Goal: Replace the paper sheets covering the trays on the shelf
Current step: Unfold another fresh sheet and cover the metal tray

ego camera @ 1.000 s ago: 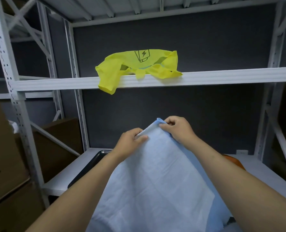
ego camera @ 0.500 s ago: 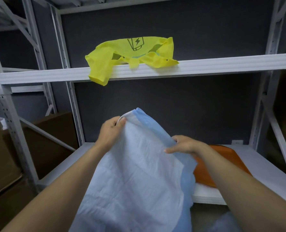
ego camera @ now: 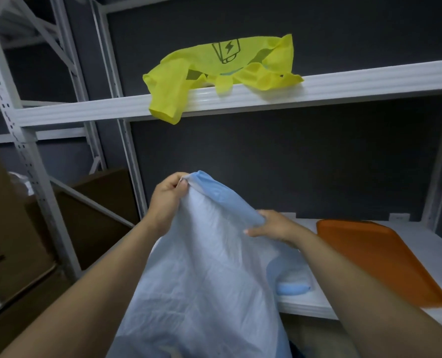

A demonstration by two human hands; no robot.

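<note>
hands: a second ago both pinched one corner together, and now they've split apart!
left hand [ego camera: 167,200]: up it's gone with that corner, high and well left of the orange tray [ego camera: 385,257].
right hand [ego camera: 274,226]: it's slid down the blue edge and grips it just left of the orange tray.
paper sheet [ego camera: 207,267]: pulled open, its top edge slanting down toward the orange tray.
orange tray: barely peeking out before, now in plain view.

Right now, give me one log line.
paper sheet: held up | left hand: pinches its corner | right hand: grips its edge | orange tray: uncovered, lower shelf
</note>
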